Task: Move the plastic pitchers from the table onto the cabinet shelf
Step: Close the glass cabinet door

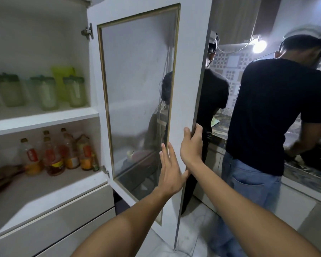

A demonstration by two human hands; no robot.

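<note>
Evidently the shelving is over: the plastic pitchers (44, 91) stand on the upper cabinet shelf (44, 118) at left. Left hand (171, 175) lies flat on the cabinet door (137, 89); right hand (192, 145) grips its edge. Swinging it shut likely comes next.

Bare forearms (no sleeves), unadorned hands (171, 171)

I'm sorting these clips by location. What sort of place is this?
Most likely a home kitchen: a cabinet door open on oil bottles and plastic pitchers, beside a tiled wall.
</note>
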